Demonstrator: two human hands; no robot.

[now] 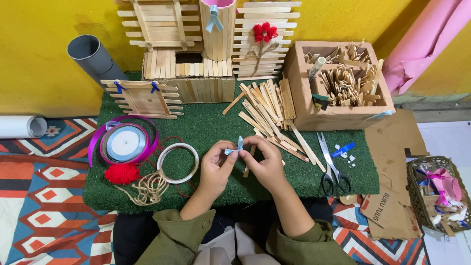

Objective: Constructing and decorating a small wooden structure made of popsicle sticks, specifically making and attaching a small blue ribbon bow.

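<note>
A small light-blue ribbon piece (239,145) was pinched between the left hand (216,167) and right hand (267,164), both closed on it, above the green mat (206,127). Loose wooden sticks (267,110) were noted at one o'clock of the hands, scissors (331,167) at three o'clock.

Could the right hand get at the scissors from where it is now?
Probably yes. The scissors lie flat on the green mat just beside the right hand, with nothing between them. But that hand and the left hand are both pinching a small blue ribbon.

Bright even overhead light, soft short shadows, vivid colours, sharp focus in the centre, slight wide-angle bending at the far edges, no glare
</note>
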